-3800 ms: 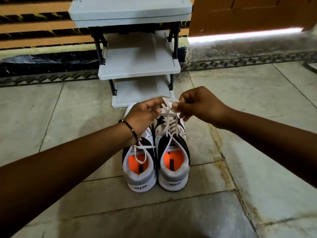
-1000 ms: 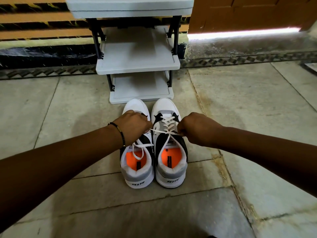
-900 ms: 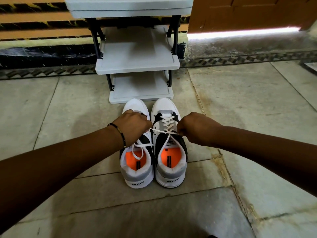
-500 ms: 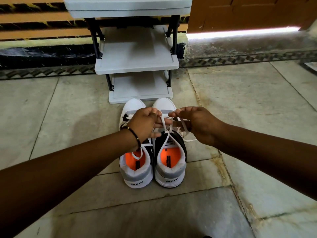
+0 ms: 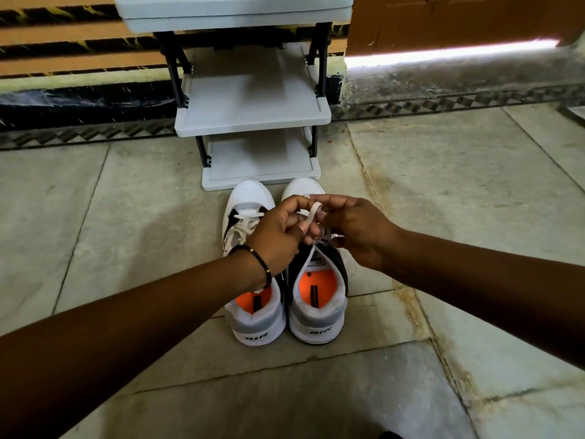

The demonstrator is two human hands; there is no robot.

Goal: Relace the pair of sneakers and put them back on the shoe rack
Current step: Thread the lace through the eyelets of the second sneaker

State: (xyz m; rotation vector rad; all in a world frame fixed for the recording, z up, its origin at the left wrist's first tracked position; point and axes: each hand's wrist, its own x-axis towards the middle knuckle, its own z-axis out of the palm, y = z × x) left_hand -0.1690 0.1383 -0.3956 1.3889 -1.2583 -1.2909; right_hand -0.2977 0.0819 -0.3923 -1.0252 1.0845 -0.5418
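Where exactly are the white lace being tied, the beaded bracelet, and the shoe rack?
white lace (image 5: 311, 213), head view, on the loop held between the fingertips.
beaded bracelet (image 5: 260, 260), head view, on the beads across the left wrist.
shoe rack (image 5: 253, 114), head view, on the middle shelf's front part.

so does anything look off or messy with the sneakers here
Nothing stands out. Both sneakers stand upright, side by side on the floor before the shoe rack; both hands are working the right sneaker's white lace.

White-and-black sneakers (image 5: 286, 280) with orange insoles (image 5: 316, 285); grey shoe rack (image 5: 253, 122).
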